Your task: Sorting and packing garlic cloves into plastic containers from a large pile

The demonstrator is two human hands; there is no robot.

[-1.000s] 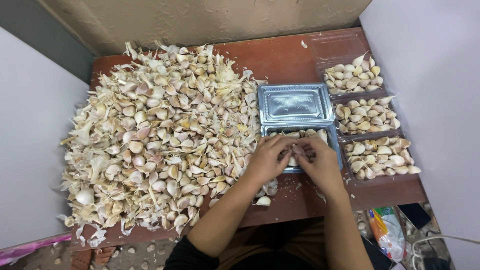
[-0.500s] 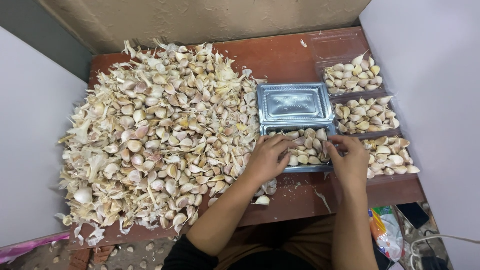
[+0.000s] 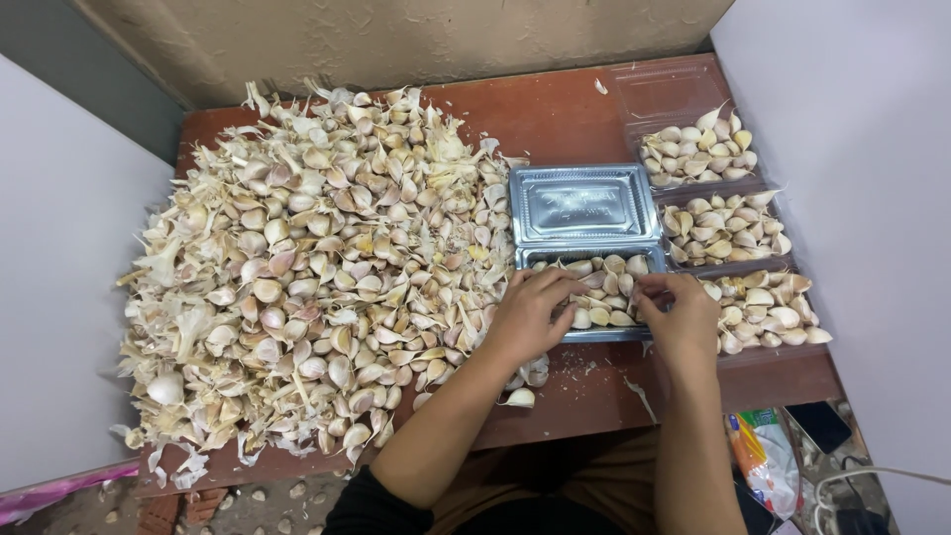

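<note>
A big heap of garlic cloves (image 3: 317, 267) covers the left of a brown wooden table (image 3: 565, 114). An open clear plastic clamshell tray (image 3: 580, 203) lies right of the heap, its lid flat and its near half holding cloves (image 3: 606, 279). My left hand (image 3: 530, 312) rests at the near half's left edge, fingers curled on the cloves. My right hand (image 3: 679, 315) sits at its right edge, fingertips touching cloves; whether it pinches one is unclear.
Three filled clear trays of cloves (image 3: 698, 149) (image 3: 725, 223) (image 3: 768, 307) line the right side of the table, with an empty tray (image 3: 669, 89) behind them. White walls stand on both sides. Loose cloves (image 3: 517, 396) and skins lie near the front edge.
Both hands worked together over the near tray half, then my right hand swung out toward the rightmost filled tray and has come back to the tray's right edge. The left hand barely moved.
</note>
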